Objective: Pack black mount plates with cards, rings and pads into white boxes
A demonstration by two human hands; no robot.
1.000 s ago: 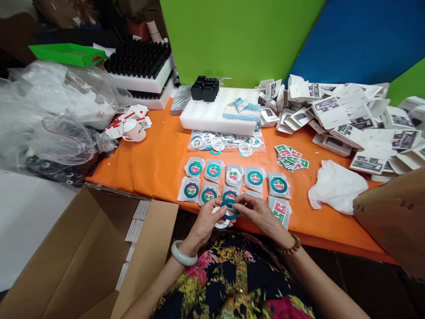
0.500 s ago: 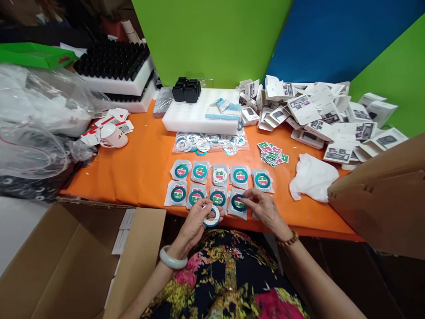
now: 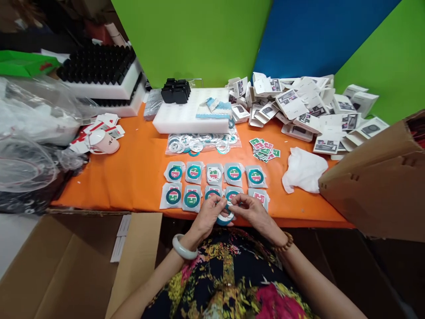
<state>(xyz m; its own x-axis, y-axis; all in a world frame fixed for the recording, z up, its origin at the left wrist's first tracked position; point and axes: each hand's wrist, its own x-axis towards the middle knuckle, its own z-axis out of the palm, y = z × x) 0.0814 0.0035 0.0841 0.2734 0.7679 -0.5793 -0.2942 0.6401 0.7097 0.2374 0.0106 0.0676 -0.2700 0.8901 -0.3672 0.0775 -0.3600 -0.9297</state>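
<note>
My left hand [image 3: 210,216] is closed on a flat white-and-teal ring [image 3: 225,219], possibly a small stack, held low over the table's front edge. My right hand [image 3: 255,213] meets it there, its fingertips pinched at the ring's upper right edge. Behind both hands lie two rows of pale wrapped squares, each with a red-and-green card. Most bear a teal ring [image 3: 191,199] on top; one ring [image 3: 214,174] in the back row looks white. The wrapped square [image 3: 260,197] at the front right shows its card with no ring visible. My hands partly cover two front squares.
A clear bag of rings [image 3: 203,144] lies before a white foam block [image 3: 191,117]. Loose red-and-green cards [image 3: 264,149] and a white cloth [image 3: 303,170] are to the right. Small white boxes [image 3: 299,108] pile up behind. Cardboard boxes [image 3: 375,177] stand right and front left.
My right hand has left the ring on a front-row square and come over to my left hand. My left hand, holding the ring, has shifted right. The view has turned slightly.
</note>
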